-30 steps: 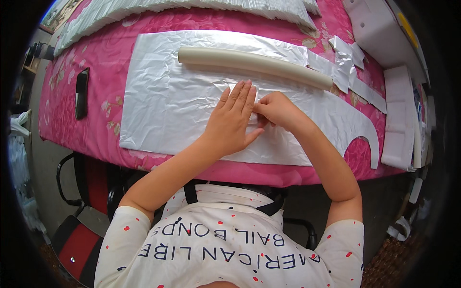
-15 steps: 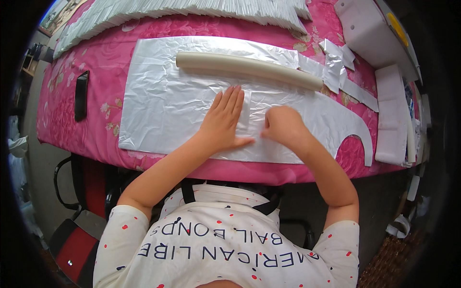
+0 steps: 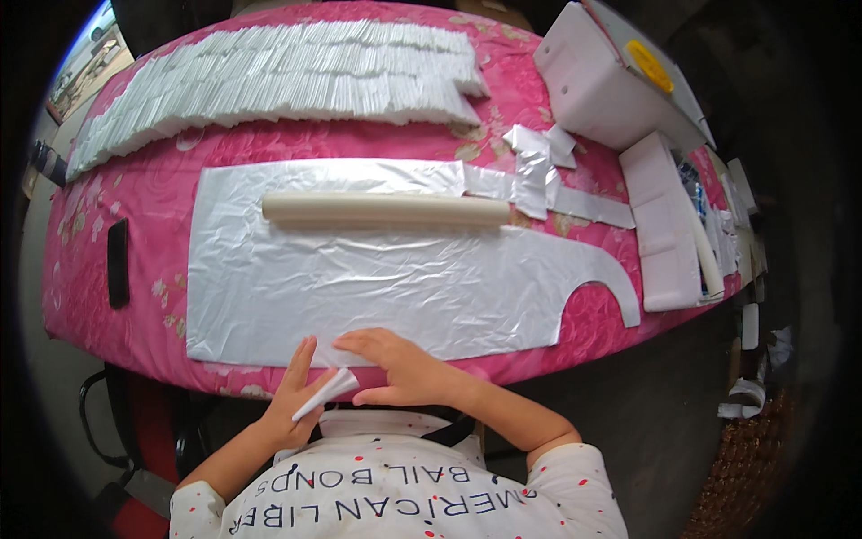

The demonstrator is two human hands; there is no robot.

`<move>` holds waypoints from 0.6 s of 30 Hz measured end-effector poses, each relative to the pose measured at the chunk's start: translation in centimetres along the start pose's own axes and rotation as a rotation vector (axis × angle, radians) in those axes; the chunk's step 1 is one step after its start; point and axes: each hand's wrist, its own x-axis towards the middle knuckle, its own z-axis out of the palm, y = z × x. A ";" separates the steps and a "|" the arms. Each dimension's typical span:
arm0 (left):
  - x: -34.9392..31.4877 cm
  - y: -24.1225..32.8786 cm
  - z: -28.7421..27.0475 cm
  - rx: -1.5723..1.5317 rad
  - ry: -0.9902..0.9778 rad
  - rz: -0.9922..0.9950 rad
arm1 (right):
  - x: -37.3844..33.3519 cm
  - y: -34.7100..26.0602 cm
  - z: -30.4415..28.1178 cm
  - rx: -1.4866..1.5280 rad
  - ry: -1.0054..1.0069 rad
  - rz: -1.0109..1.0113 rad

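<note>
A shiny white plastic sheet (image 3: 377, 287), shaped like a bag with a curved cut-out at its right end, lies flat and creased on the table. Across its upper part rests a long cream-coloured tube (image 3: 386, 210). My left hand (image 3: 285, 415) is just off the table's near edge and grips a small folded white piece (image 3: 327, 393), which looks like thin plastic, pointing up to the right. Beside it my right hand (image 3: 404, 373) hovers over the sheet's near edge with fingers stretched and thumb apart, holding nothing.
Rows of folded white packets (image 3: 269, 76) stand along the far side of the pink flowered tablecloth (image 3: 162, 193). A black phone-like object (image 3: 118, 263) lies at the left. White foam boxes (image 3: 584, 81) stand at the right, near crumpled silvery strips (image 3: 536, 171).
Both hands have drawn back from the middle of the sheet to its near edge. A folded white piece now shows in my left hand. The view has shifted, showing more of the packets.
</note>
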 end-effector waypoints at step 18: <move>4.7 -0.2 0.4 0.139 0.203 -0.045 | 2.2 16.6 -33.4 -1.398 0.942 0.196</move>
